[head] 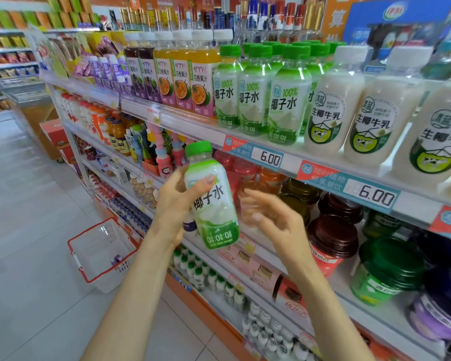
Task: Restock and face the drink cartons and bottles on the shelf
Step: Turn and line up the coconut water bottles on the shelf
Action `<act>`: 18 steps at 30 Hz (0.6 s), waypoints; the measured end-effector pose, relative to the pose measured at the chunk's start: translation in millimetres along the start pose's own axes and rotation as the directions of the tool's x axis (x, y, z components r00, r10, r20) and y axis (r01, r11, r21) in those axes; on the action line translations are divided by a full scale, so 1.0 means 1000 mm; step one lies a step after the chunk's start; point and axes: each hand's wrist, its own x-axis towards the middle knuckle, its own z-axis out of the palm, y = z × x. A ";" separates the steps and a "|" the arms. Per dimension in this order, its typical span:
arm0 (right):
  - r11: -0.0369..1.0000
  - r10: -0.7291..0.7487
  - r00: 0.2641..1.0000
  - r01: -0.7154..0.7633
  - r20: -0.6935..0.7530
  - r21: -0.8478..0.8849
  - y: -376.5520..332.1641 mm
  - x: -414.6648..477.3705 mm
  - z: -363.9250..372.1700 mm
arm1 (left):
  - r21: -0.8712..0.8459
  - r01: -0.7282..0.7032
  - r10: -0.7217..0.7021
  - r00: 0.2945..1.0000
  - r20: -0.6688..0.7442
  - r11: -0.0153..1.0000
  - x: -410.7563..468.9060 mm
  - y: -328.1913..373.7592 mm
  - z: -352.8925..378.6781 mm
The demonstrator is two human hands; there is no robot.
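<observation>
Left grip (176, 201) holds coconut-water bottle (214, 204) just below price rail (188, 126), basket (90, 229) beyond.

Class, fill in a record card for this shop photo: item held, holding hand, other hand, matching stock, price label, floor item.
Item held: coconut water bottle, green cap, tilted
Holding hand: left hand
Other hand: right hand, open, empty
Matching stock: coconut water row, shelf above
Price label: 6.00 label
Floor item: red-rimmed basket

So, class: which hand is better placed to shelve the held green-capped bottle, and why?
Left. The left hand grips the bottle, nearly upright, just below the matching green-capped row. The right hand is empty, open beside it.
</observation>
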 end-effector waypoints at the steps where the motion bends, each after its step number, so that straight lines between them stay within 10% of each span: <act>1: 1.000 0.010 1.000 -0.010 -0.014 -0.011 -0.009 0.011 -0.004 | 0.047 -0.055 0.053 0.998 0.046 0.997 0.001 0.004 0.001; 18: 0.744 -0.011 0.943 0.229 0.331 -0.627 -0.180 0.131 -0.058 | 0.065 -0.346 0.283 0.851 0.443 0.936 0.048 0.091 0.062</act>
